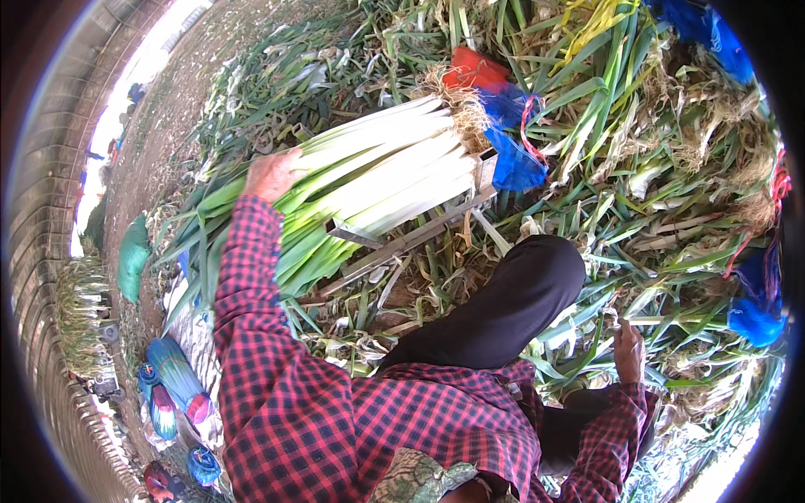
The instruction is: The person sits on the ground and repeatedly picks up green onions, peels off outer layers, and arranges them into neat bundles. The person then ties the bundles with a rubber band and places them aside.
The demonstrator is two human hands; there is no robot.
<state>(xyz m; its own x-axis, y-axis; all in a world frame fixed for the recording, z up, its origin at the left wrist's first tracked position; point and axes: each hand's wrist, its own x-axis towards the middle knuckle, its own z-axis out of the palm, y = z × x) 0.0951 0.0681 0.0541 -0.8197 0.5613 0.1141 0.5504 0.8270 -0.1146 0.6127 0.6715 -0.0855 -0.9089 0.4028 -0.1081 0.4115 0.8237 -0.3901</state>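
Note:
A thick bundle of large green onions (402, 166) lies across a metal frame (409, 236), with white stems and tangled roots at the upper right and green leaves at the left. My left hand (273, 175) grips the stems near where white turns to green, at the bundle's far side; its fingertips are partly hidden among them. Off to the right, my right hand (629, 353) is beside my leg with its fingers bent, close to loose onion leaves. Whether it holds anything is unclear.
Loose leaves and trimmings (679, 220) cover the ground. Blue plastic (519, 163) and a red piece (475, 68) sit beyond the roots. Wrapped bundles (176, 377) and a green sack (133, 259) stand at left, near more upright onions (82, 314). Yellow strips (591, 28) hang at the top.

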